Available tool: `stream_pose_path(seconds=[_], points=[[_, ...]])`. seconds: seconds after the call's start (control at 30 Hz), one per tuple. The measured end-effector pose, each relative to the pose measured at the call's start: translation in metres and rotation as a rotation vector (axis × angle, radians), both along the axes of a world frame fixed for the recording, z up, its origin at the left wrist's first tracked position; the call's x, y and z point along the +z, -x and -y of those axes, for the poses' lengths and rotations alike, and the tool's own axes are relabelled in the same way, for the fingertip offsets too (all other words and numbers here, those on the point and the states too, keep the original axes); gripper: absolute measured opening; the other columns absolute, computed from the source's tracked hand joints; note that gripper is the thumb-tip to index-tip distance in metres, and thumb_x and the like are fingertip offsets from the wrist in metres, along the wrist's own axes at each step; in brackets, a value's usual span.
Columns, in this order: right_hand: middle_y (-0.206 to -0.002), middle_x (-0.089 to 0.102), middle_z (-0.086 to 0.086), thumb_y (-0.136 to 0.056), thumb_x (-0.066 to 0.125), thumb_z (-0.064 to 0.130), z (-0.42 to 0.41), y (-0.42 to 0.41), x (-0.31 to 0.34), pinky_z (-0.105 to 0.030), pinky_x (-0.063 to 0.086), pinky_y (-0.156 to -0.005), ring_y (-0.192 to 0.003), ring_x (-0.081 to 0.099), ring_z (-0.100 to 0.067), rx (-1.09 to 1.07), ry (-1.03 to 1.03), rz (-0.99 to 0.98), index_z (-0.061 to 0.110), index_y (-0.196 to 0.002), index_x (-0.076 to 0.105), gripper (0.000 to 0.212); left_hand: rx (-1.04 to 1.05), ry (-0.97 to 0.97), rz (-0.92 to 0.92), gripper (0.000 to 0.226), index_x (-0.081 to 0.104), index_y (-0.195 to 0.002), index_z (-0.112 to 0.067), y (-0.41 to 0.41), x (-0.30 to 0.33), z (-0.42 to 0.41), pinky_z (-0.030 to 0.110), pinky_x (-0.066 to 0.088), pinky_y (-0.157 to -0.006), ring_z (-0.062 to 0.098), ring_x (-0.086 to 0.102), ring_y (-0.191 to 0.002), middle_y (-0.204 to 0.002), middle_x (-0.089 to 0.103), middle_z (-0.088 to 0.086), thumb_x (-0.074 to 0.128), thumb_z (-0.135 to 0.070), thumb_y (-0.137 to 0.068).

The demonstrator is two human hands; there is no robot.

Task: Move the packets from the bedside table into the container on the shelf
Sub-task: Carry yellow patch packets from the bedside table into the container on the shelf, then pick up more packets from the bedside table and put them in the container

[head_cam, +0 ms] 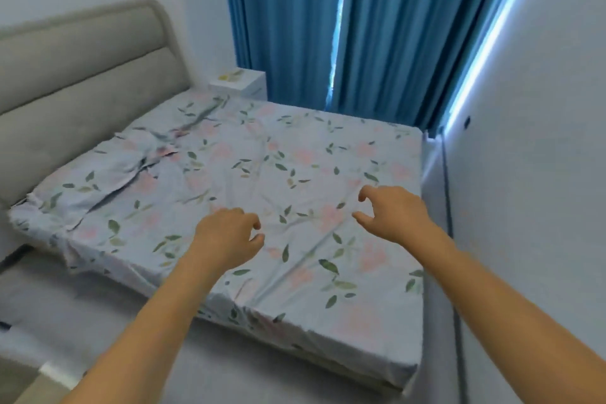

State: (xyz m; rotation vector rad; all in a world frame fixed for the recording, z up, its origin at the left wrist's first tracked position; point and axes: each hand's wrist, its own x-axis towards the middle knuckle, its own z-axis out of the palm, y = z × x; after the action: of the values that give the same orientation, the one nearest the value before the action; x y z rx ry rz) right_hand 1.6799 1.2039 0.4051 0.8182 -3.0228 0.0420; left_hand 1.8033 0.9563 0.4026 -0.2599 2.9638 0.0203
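A white bedside table (251, 85) stands at the far corner of the bed, next to the blue curtain. On its top lie small packets (229, 76), yellow and pale, too small to tell apart. My left hand (226, 236) and my right hand (392, 215) reach forward over the near part of the bed, both with fingers loosely curled and apart, holding nothing. They are far from the bedside table. No shelf and no container are in view.
A bed with a floral sheet (262, 190) fills the middle, with a grey padded headboard (85, 75) at the left. Blue curtains (377, 26) hang at the back. A white wall or wardrobe (531, 174) closes the right side. Floor (65, 305) runs along the bed's near left side.
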Motion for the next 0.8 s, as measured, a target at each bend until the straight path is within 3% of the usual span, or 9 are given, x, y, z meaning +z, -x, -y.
stream_pose_path(seconds=[0.17,0.37,0.8], points=[[-0.106,0.065,-0.002,-0.096,0.041,0.050,-0.141,0.028,-0.002,-0.029,0.043,-0.063,-0.096,0.061,-0.025,-0.254,-0.020,-0.002,0.024,-0.127,0.048,0.041,-0.207,-0.029,0.018,0.041,0.052,-0.130,-0.032,0.093,-0.005,-0.119,0.033,0.050,-0.081,0.018,0.057,-0.110,-0.123,0.058,-0.004,0.038,-0.051,-0.096],[-0.110,0.065,-0.003,-0.097,0.038,0.047,-0.262,0.078,-0.016,-0.028,0.041,-0.065,-0.097,0.061,-0.024,-0.385,-0.041,-0.001,0.021,-0.121,0.052,0.038,-0.274,-0.053,0.038,0.039,0.052,-0.129,-0.035,0.186,-0.019,-0.231,0.032,0.049,-0.081,0.016,0.059,-0.107,-0.121,0.058,-0.005,0.039,-0.051,-0.097],[-0.117,0.062,-0.003,-0.095,0.043,0.040,-0.374,0.208,-0.040,-0.027,0.042,-0.070,-0.103,0.059,-0.023,-0.429,-0.017,0.172,0.021,-0.125,0.053,0.037,-0.369,-0.011,0.097,0.040,0.052,-0.130,-0.033,0.346,-0.029,-0.366,0.033,0.048,-0.084,0.018,0.059,-0.111,-0.122,0.062,-0.006,0.042,-0.051,-0.096]])
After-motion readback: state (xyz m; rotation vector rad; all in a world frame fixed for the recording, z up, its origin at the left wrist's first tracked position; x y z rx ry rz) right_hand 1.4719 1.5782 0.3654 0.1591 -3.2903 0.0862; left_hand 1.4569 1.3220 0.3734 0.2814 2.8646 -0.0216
